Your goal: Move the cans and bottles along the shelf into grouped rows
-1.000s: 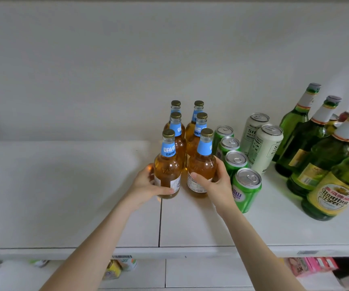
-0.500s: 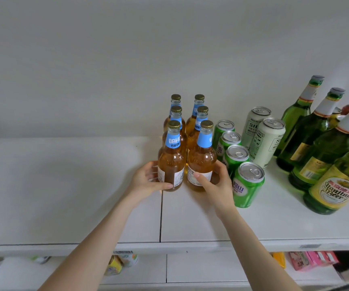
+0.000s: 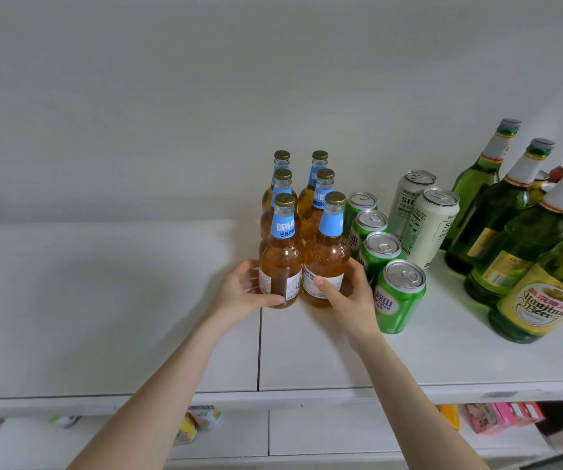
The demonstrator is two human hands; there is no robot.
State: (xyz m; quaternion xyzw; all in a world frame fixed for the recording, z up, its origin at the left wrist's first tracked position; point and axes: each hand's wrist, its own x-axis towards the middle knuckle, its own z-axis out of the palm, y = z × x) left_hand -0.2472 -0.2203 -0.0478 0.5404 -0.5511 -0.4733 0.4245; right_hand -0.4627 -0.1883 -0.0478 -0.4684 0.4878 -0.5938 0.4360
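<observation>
On the white shelf [image 3: 104, 317], six amber bottles [image 3: 310, 212] stand upright in two rows running toward the back wall. The left hand [image 3: 243, 293] wraps the front left bottle [image 3: 282, 266], the right hand [image 3: 348, 296] the front right bottle [image 3: 326, 262]. Just right stand four green cans [image 3: 398, 296], two white cans [image 3: 429, 225], then green bottles [image 3: 510, 225] toward the right edge.

Drinks on the shelf

Six orange bottles [image 3: 324, 262], four green cans [image 3: 397, 300], two white cans [image 3: 429, 228]. At least four green bottles [image 3: 507, 239]; more may hide at the right edge.
</observation>
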